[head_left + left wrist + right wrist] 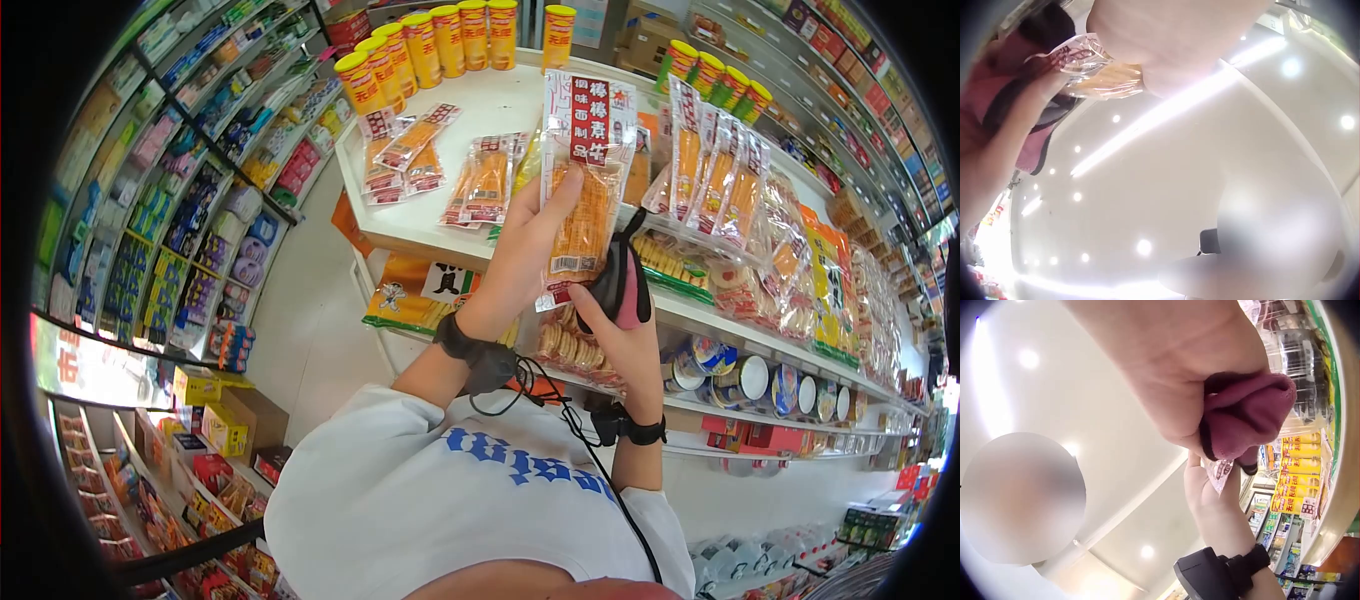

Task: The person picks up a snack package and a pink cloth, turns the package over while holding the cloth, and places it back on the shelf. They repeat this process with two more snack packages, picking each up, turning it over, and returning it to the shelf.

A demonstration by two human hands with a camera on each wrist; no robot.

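Upright over the counter is a clear packet of orange snack strips (580,215) with a red and white label. My left hand (535,230) grips it from the left side, thumb across its front. In my right hand (625,350) is a bunched black-and-pink cloth (630,285), and that thumb reaches the packet's lower edge. The right wrist view shows the pink side of the cloth (1247,419) bulging out of my curled right hand (1191,362). In the left wrist view, part of the packet (1107,81) shows beneath my left hand (1179,37).
On the white counter (400,225) lie similar packets (485,180) in piles. More packets (715,165) stand in a row at right. Yellow canisters (440,40) line the back edge. Bagged snacks (825,280) and cup tubs (755,380) fill the right side. Stocked shelves (190,200) rise at left.
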